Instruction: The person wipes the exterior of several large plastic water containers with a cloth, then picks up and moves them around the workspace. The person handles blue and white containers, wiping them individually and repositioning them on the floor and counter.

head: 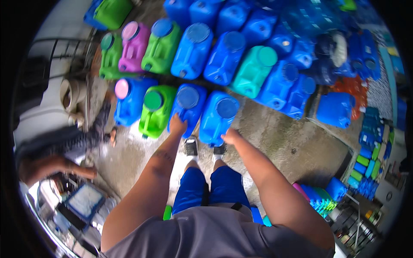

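My left hand (178, 124) is at the handle of a dark blue plastic water jug (193, 111) with a round blue cap. Just right of it stands a lighter blue jug (211, 124), and my right hand (231, 136) touches its lower right corner; whether those fingers grip it is unclear. Left of these are a green jug (163, 109) and a blue jug with a pink cap (137, 111). Behind runs a row of similar jugs, among them a pink one (137, 48), a green one (166, 48) and a teal one (250, 79).
More blue jugs (232, 14) stand farther back. A blue container (335, 109) lies at the right by a floor ledge. Another person's arm (58, 169) shows at the left, near a blue-rimmed tray (84, 200). Metal rails (61, 57) stand at upper left. Stacked colored jugs (317, 198) are at lower right.
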{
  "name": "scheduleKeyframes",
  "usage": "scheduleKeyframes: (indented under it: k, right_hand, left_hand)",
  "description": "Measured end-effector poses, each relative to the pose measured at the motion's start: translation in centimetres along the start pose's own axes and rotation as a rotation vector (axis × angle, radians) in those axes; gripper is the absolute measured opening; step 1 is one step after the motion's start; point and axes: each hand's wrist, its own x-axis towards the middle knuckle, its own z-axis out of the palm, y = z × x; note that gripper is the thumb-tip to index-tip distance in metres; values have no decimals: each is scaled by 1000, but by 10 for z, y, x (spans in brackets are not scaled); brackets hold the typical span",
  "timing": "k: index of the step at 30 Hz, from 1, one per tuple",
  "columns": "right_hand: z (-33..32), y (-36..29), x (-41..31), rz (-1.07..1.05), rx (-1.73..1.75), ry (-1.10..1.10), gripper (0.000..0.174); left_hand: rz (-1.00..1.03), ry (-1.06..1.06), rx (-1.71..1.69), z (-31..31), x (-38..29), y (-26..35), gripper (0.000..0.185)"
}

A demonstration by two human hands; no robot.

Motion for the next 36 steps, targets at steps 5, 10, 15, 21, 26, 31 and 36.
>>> scheduleKeyframes:
  k: [5, 10, 15, 21, 26, 31, 36]
  right_hand:
    - [-6, 64, -159, -59, 207, -67, 42]
    - [56, 191, -310, 202, 450, -76, 44]
    - [169, 323, -432, 579, 930, -44, 41]
    - [245, 465, -537, 747, 1294, 82, 39]
    - [200, 598, -594, 726, 1524, 308, 33]
    - [96, 739, -628, 605, 1597, 644, 28]
    - [-25, 892, -654, 530, 1451, 856, 28]
  left_hand:
    - [445, -7, 73, -65, -58, -18, 43]
    - [592, -277, 119, -101, -114, 6, 15]
    - [761, -510, 458, -80, -173, 121, 22]
    - [884, -518, 606, 50, -265, 309, 24]
    - [1025, -748, 502, 164, -357, 460, 22]
    - [1076, -797, 411, 235, -423, 576, 20]
    - [1051, -756, 678, 287, -427, 666, 26]
